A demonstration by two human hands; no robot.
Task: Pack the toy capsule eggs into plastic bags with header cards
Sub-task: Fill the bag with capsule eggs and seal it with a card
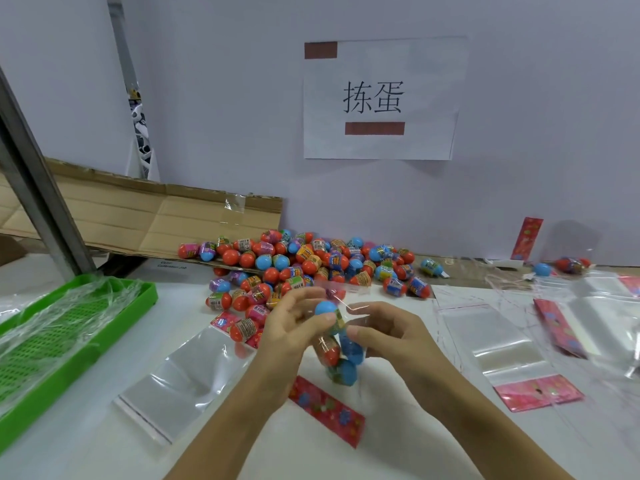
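**A:** Far left, a green tray (104,306) lined with clear film sits at the table edge; nothing packed shows in it. What lies beside it?

**B:** An empty bag (180,379) lies flat on the white table (69,445), its mouth toward the worker, not yet filled. A header card (327,410) lies loose just right of it, under the hands.

**A:** And at centre?

**B:** The worker holds a bag in hand (341,344) above the table. The left hand (291,327) pinches a blue egg (325,308) at the bag's mouth, thumb and fingers curled round it. The right hand (388,336) grips the bag's other side, fingers curled on the film. Several eggs already sit stacked inside, red and blue; the exact count cannot be told.

**A:** So that bag is part-filled?

**B:** It looks so. Sealing and carding appear still to come.

**A:** Behind the hands?

**B:** A large pile (311,265) of loose eggs spreads from a flattened carton (138,216) along the wall, so most of the job seems left.

**A:** To the right?

**B:** Another bag with a card (509,358) lies flat and empty. Farther back, near the wall, a filled pack (571,265) seems to rest, though it is too small to be sure.
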